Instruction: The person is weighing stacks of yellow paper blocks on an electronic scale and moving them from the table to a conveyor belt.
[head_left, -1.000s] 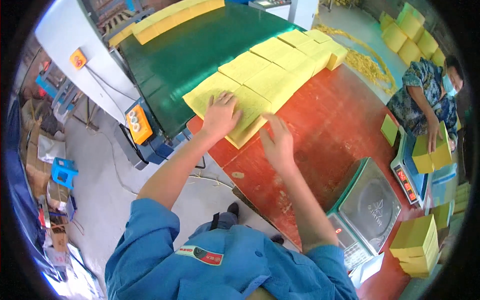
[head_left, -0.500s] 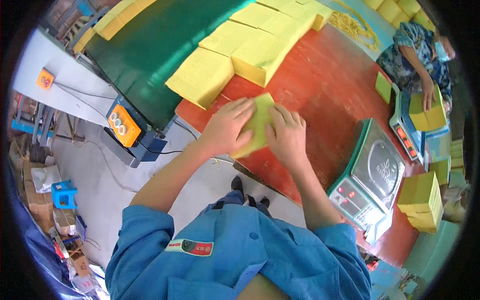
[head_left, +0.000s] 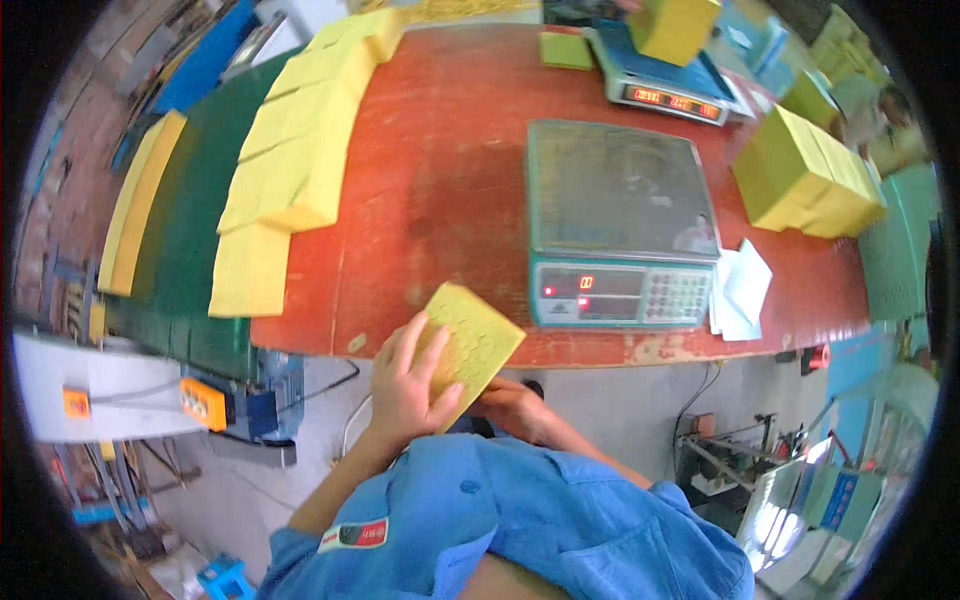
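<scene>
A stack of yellow paper (head_left: 478, 335) with an embossed top is held tilted at the table's front edge, close to my body. My left hand (head_left: 408, 378) lies across its left side, fingers spread over the top face and thumb near the lower edge. Below the stack's right edge, my right hand (head_left: 515, 408) grips it from underneath, its fingertips partly hidden. To the right of the stack stands a digital scale (head_left: 622, 190) with a flat metal pan and a lit display.
Yellow paper stacks (head_left: 300, 160) form a row at the table's left, beside a green conveyor belt (head_left: 190, 240). More stacks (head_left: 790, 175) and white paper sheets (head_left: 740, 290) are on the right. At the back, a person's hand (head_left: 630, 5) touches a yellow stack (head_left: 675, 30) on a second scale (head_left: 655, 75).
My view has turned right toward the scale. The paper stack has come away from the row of stacks, and my right hand has shifted from its right side to its underside.
</scene>
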